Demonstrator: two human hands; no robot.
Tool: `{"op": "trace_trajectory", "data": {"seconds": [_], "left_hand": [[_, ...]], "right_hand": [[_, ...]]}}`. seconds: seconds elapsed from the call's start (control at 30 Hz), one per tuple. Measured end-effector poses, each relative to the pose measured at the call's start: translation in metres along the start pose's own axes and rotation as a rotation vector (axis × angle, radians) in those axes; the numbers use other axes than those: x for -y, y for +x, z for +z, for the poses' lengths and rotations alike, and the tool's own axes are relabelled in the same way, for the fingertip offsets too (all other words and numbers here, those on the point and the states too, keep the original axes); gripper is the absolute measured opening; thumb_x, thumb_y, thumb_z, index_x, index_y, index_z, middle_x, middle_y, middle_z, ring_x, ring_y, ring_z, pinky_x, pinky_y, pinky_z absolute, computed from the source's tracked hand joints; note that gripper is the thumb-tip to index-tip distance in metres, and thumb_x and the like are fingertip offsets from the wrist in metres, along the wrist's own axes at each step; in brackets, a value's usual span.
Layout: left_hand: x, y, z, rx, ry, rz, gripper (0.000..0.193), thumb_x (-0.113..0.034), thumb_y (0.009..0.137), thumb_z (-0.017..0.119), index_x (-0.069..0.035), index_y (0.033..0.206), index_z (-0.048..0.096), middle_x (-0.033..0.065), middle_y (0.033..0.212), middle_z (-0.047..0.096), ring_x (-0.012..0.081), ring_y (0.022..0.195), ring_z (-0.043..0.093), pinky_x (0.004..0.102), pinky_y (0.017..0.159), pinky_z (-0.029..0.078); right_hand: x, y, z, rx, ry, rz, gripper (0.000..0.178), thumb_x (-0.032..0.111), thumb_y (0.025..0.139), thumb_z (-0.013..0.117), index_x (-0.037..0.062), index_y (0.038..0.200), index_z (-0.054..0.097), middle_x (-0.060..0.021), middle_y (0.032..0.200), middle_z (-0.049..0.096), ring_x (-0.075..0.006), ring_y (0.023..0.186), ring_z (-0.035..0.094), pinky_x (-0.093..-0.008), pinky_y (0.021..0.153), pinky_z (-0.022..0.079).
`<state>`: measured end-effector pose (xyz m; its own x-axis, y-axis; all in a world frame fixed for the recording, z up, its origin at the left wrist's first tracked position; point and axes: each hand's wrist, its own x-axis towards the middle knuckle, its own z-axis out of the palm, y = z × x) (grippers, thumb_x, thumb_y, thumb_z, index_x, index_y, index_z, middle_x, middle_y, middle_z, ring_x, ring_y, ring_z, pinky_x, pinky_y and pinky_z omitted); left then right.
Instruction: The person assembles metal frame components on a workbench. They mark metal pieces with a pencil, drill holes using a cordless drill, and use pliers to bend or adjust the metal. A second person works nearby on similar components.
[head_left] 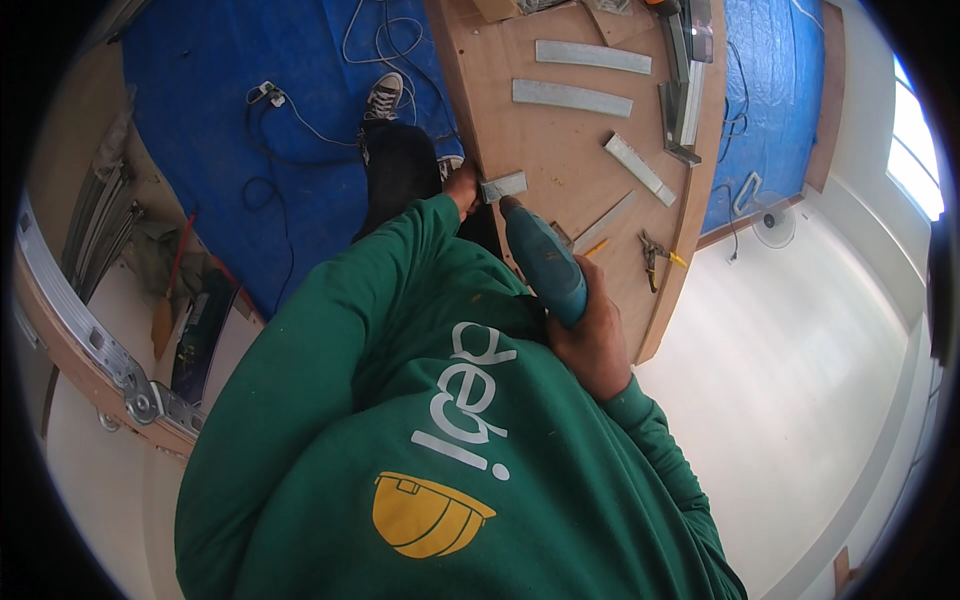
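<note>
My right hand (595, 340) grips a teal power drill (545, 255) by its body, its front end pointing at a short bent metal piece (505, 187). That piece lies at the left edge of the wooden table (560, 150). My left hand (462, 190) is closed at the piece's outer end, holding it against the edge; some fingers are hidden. Whether the drill's tip touches the metal is too small to tell. Right of the drill are a thin metal strip (605, 220), a yellow pencil-like stick (597, 247) and snips (652, 262) with yellow on the handles.
Flat metal strips (592, 55) and another metal piece (640, 168) lie farther along the table, with metal channels (685, 100) by its right edge. Cables and a power outlet block (268, 95) lie on blue sheeting (210, 120). A fan (773, 225) stands at right.
</note>
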<state>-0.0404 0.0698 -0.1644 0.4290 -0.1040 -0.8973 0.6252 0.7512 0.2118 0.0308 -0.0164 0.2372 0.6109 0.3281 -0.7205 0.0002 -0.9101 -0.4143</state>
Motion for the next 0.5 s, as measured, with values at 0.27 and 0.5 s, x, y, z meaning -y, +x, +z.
{"op": "trace_trajectory", "data": {"seconds": [0.27,0.5], "left_hand": [[-0.005,-0.008,0.003,0.014,-0.025,0.004,0.045,-0.059,0.11,0.043,-0.021,0.102,0.066,-0.0018,0.066,0.054,0.0119,0.045,0.038,0.0322,0.043,0.019],[-0.012,-0.015,0.003,0.028,0.022,0.024,0.045,-0.059,0.111,0.043,-0.02,0.103,0.065,-0.0009,0.07,0.056,0.0113,0.048,0.042,0.0315,0.043,0.021]], "right_hand": [[0.0,0.0,-0.001,0.01,-0.001,0.006,0.066,-0.002,0.091,0.072,0.0086,0.152,0.047,-0.0289,0.126,0.073,-0.0502,0.121,0.072,-0.0524,0.103,0.057],[-0.004,0.005,-0.003,0.032,-0.059,-0.052,0.065,0.003,0.093,0.072,0.0089,0.152,0.045,-0.0314,0.125,0.072,-0.0539,0.118,0.07,-0.0564,0.098,0.057]]}}
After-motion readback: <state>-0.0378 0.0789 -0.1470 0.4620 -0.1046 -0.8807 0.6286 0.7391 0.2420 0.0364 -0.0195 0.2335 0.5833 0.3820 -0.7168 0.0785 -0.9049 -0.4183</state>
